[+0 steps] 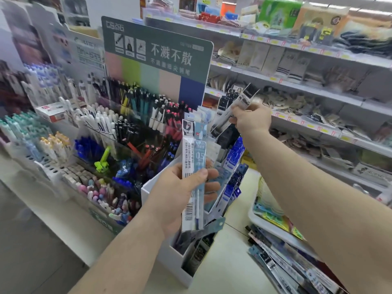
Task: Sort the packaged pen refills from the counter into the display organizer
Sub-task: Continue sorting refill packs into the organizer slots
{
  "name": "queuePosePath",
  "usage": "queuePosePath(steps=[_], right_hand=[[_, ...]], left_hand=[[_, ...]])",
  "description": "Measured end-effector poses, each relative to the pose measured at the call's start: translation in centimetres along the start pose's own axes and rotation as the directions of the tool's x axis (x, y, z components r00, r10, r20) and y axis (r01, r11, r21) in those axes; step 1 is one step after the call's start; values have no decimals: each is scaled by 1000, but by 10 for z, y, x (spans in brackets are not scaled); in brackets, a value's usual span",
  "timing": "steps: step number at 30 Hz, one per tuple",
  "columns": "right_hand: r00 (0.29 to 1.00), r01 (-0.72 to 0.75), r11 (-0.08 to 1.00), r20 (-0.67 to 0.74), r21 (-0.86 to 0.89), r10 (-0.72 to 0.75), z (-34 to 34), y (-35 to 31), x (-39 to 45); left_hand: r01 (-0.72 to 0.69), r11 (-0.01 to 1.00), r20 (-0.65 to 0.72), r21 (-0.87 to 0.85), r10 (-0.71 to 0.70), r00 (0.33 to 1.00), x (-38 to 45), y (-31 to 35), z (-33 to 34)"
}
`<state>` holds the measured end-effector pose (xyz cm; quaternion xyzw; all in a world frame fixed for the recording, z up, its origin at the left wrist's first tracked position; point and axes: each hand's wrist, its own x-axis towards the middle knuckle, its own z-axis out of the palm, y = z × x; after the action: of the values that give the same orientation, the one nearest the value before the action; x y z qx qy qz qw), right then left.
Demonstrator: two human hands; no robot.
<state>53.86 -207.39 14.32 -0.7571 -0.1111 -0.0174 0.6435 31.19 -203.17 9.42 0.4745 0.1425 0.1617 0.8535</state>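
White cardboard tiered display organizer (148, 188): compartments already part-stocked with packets.
Loose pile of packaged refills on the pale counter (284, 259): unsorted, lower right, well apart from both hands; sorting looks midway.
Left hand (180, 198): grips a light-blue refill packet (194, 166) upright above the organizer.
Right hand (252, 119): pinches a black-and-white refill packet (237, 107) at the rear compartments.

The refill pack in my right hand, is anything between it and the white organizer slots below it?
No loose obstacle shows. The right hand holds the black and white refill pack above the far end of the white organizer, but packs already standing there crowd those slots, so it must slide between them.
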Motion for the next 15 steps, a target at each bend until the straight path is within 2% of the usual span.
queuePosePath(steps=[6, 12, 15], right_hand=[[990, 136, 946, -7, -296, -144, 10, -3, 9], [970, 204, 858, -18, -472, -241, 6, -4, 11], [966, 235, 823, 30, -517, -257, 6, -1, 9]], left_hand=[[5, 1000, 1, -3, -5, 1000, 3, 0, -7], [-3, 1000, 7, -2, 3, 1000, 5, 1, -9], [-6, 1000, 7, -1, 6, 1000, 4, 0, -10]])
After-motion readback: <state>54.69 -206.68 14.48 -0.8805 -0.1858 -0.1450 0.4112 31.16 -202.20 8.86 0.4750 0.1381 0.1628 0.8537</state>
